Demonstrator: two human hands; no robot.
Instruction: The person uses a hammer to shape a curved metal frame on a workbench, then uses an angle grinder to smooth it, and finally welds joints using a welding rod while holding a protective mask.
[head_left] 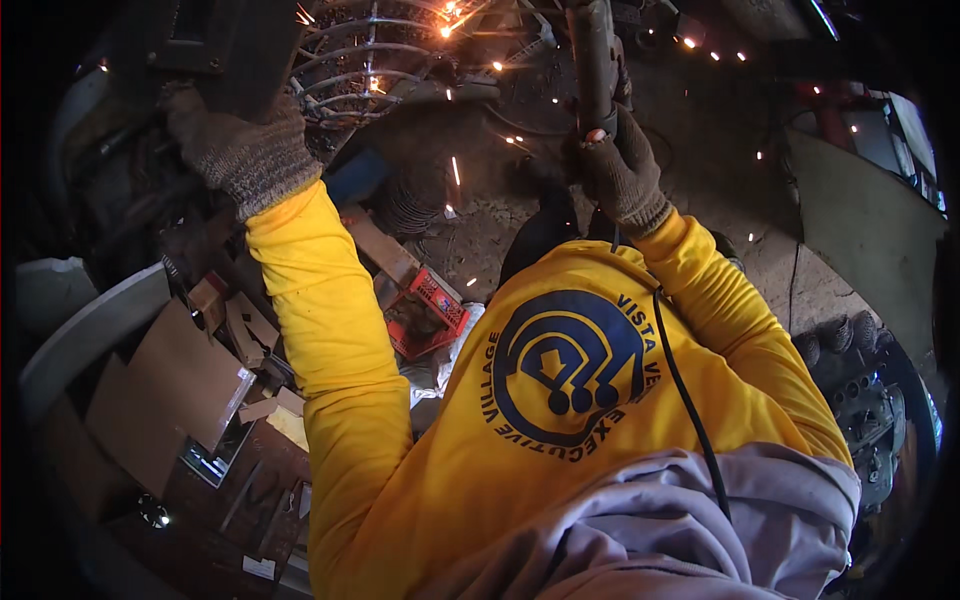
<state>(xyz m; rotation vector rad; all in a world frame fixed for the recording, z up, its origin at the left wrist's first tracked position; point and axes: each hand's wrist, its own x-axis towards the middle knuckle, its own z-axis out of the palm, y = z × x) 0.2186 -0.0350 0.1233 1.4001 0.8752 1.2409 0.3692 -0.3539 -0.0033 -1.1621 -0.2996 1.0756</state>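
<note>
My left hand (pixel 243 150), in a knitted brown-grey glove, is closed at the lower edge of a dark hand-held welding shield (pixel 225 45) with a small rectangular window; its grip is partly hidden. My right hand (pixel 625 175), gloved alike, is wrapped round a thick grey tube-shaped handle (pixel 593 70) that runs up past the top edge. The thumb tip pokes through the glove. Between and beyond my hands, bright sparks (pixel 450 22) fly beside a frame of curved metal rods (pixel 365 70). What makes them is lost in the glare.
Below my left arm lie cardboard sheets (pixel 170 375), a red box (pixel 430 310) and a coil of wire (pixel 405 205). A large grey panel (pixel 865 230) stands at the right, with dark metal machine parts (pixel 865 420) below it. Sparks scatter over the floor (pixel 760 265).
</note>
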